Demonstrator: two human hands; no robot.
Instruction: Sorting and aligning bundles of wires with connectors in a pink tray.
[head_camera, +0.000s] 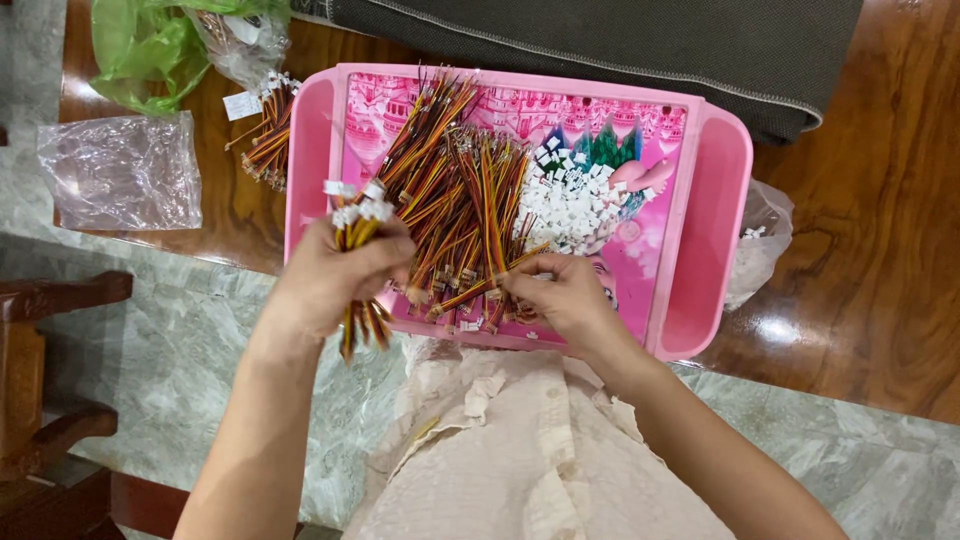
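Wire bundle (358, 225) in left hand (330, 280)

Wire bundle (357, 235), red-yellow-black, white connectors up, upright in fist; single wire (480, 287) pinched over pink tray (715, 200).

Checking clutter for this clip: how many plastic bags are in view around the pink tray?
4: a green bag and a clear bag of wires top left, a crumpled clear bag below them, a clear bag right of the pink tray. Others may be hidden.
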